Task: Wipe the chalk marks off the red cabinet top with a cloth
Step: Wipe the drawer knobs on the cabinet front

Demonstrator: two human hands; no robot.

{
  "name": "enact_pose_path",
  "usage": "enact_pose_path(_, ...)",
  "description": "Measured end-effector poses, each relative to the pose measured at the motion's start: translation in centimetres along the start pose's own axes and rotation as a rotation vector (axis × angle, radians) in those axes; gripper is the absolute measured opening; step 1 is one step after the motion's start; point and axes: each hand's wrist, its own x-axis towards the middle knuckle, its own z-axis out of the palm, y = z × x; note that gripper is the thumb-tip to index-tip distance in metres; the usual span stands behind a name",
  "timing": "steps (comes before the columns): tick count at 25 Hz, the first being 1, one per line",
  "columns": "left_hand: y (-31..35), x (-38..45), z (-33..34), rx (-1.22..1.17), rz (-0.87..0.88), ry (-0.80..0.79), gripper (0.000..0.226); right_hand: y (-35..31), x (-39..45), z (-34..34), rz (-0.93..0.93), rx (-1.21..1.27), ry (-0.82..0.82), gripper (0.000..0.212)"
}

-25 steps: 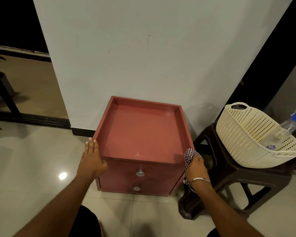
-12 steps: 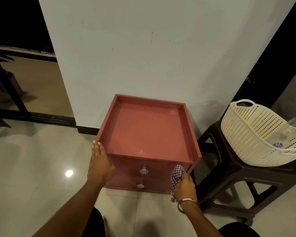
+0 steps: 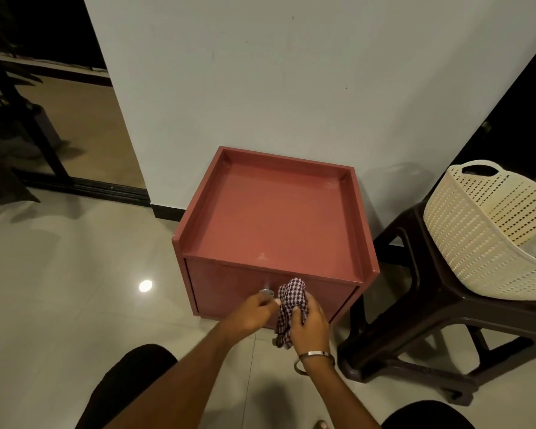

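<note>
A red cabinet (image 3: pixel 273 212) with a rimmed, tray-like top stands on the floor against the white wall. A faint pale smudge (image 3: pixel 263 257) shows near the front edge of its top. A checkered cloth (image 3: pixel 291 308) is bunched in front of the cabinet's drawers, below the top. My right hand (image 3: pixel 310 325) grips the cloth from the right. My left hand (image 3: pixel 250 314) meets the cloth's left side with curled fingers, just under the upper drawer knob (image 3: pixel 266 292). Both hands are off the cabinet top.
A dark brown plastic stool (image 3: pixel 440 305) stands right of the cabinet, carrying a cream perforated basket (image 3: pixel 483 230). Glossy pale floor tiles (image 3: pixel 75 289) stretch to the left. A dark doorway with a sliding track (image 3: pixel 84 187) lies at the far left. My knees are at the bottom edge.
My left hand left the cabinet's front left corner and came across to the cloth. My right hand carried the cloth from the cabinet's right front corner down to the drawer front.
</note>
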Motion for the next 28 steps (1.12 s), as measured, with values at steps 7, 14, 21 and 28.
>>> enact_pose_path(7,0.3,-0.6,1.4,-0.188,-0.142,-0.072,0.023,1.3,-0.6,2.7,0.300,0.528,-0.160,0.056)
enact_pose_path(14,-4.2,-1.1,0.4,-0.202,-0.114,0.002,0.049,2.0,-0.1,4.9,0.591,0.964,-0.203,0.051)
enact_pose_path(21,-8.3,2.6,-1.2,-0.159,-0.064,-0.039,0.032,4.0,1.9,6.9,0.434,0.534,-0.291,0.038)
enact_pose_path(28,-10.4,6.7,-1.7,-0.464,-0.066,0.148,0.042,6.0,4.6,7.8,0.326,0.477,-0.158,0.016)
